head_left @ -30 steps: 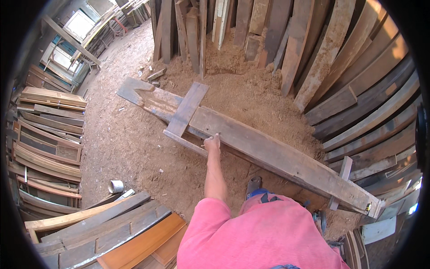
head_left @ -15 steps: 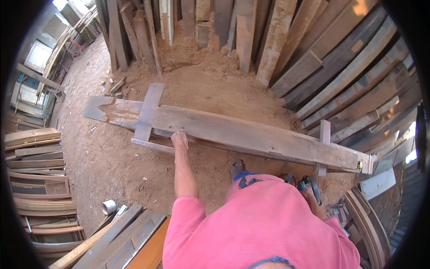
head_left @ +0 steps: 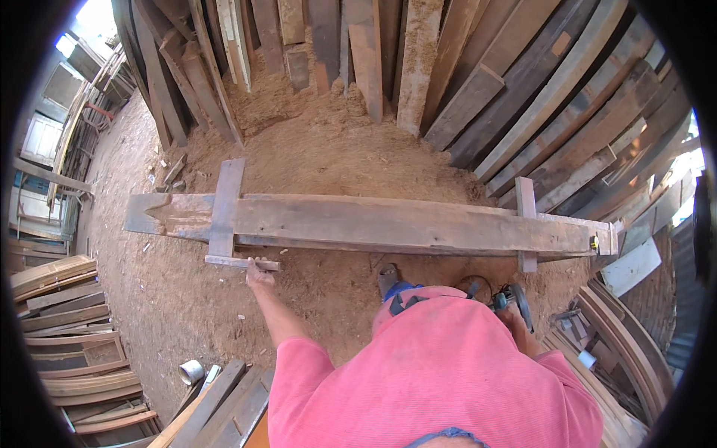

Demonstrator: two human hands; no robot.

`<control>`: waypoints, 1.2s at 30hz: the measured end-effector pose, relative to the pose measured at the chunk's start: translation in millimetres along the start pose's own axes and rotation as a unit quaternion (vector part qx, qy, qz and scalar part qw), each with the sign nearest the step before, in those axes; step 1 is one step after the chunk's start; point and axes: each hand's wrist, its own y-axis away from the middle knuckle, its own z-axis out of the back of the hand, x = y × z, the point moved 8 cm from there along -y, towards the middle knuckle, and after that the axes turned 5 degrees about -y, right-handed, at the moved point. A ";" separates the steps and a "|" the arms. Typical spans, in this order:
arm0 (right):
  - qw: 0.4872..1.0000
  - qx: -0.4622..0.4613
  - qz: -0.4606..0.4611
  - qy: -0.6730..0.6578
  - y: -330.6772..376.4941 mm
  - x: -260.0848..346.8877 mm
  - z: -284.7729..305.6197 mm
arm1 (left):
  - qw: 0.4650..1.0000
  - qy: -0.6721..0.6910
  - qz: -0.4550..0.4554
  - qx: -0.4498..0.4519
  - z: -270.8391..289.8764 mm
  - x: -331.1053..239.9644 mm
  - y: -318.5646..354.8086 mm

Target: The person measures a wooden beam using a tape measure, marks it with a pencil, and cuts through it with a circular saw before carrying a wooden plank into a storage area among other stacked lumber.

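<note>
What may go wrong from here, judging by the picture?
The power tool in the right hand looks close to the pink shirt and might catch it. The thin wooden strip in the left hand could slip. The small yellow item near the right end of the plank might fall if bumped.

Your left hand (head_left: 261, 274), earlier at the near edge of the broad plank (head_left: 373, 222), now grasps the thin strip (head_left: 226, 261) by the crosspiece (head_left: 226, 209), while the plank, formerly slanting, crosses your view nearly level.
</note>
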 end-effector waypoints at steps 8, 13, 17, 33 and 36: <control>0.999 0.017 0.047 -0.001 4.6 -16.6 -15.1 | 0.971 0.120 -0.134 0.160 -93.8 -51.6 62.7; 0.999 0.027 -0.003 -0.026 38.0 -37.8 -7.7 | 0.933 -0.191 -0.275 0.134 -203.1 -39.5 194.9; 0.996 0.043 -0.020 -0.075 27.8 -40.3 -2.8 | 0.736 -0.457 -0.447 0.224 -255.1 19.6 262.5; 0.901 -0.023 -0.155 -0.404 19.4 -234.6 -35.9 | 0.078 -0.684 -0.384 0.615 -275.5 403.8 551.3; 0.818 -0.082 -0.152 -0.549 43.2 -239.6 2.4 | 0.027 -0.623 -0.473 0.622 -282.9 420.7 554.6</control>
